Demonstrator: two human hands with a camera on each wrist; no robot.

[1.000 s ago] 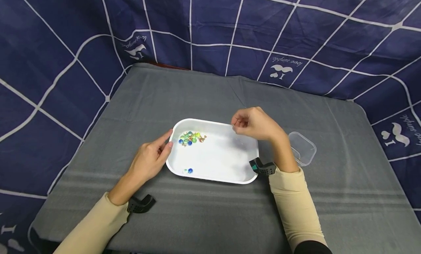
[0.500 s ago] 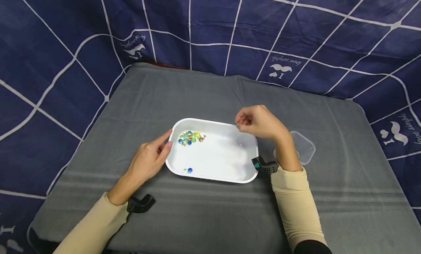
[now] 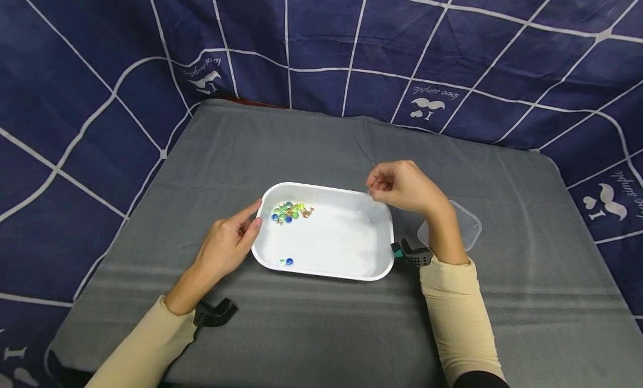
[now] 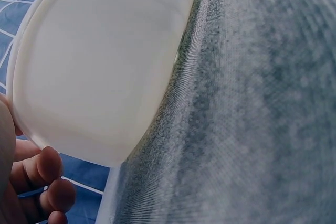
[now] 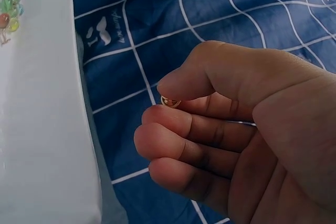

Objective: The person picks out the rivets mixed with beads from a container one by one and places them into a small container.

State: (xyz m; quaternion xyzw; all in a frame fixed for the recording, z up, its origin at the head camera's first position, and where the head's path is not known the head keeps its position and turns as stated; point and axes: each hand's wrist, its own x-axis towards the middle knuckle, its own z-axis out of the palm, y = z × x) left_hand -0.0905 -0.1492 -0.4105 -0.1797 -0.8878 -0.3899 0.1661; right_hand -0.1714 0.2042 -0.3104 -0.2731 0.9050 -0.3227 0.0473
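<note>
My left hand (image 3: pixel 228 244) holds the left rim of a white tray (image 3: pixel 329 259), thumb and index fingertip on the edge. In the left wrist view the other fingers (image 4: pixel 50 163) curl just below the rim. My right hand (image 3: pixel 404 186) is above the tray's far right corner, pinching a small round gold-coloured piece (image 5: pixel 170 101) between thumb and index finger; most of it is hidden. Several glass marbles (image 3: pixel 283 210) in green, blue and yellow lie in the tray's far left part, mixed with small copper-coloured pieces (image 3: pixel 307 213). A blue marble (image 3: pixel 289 262) and a clear one sit near the front wall.
A clear plastic box (image 3: pixel 468 226) stands right of the tray, partly behind my right forearm. The table has a grey cloth (image 3: pixel 321 332), and a blue curtain with white lines (image 3: pixel 321 42) hangs behind and at the sides.
My right hand has moved a little to the right, away from the tray's middle, with its pinch kept. My left hand and the marbles stay in place.
</note>
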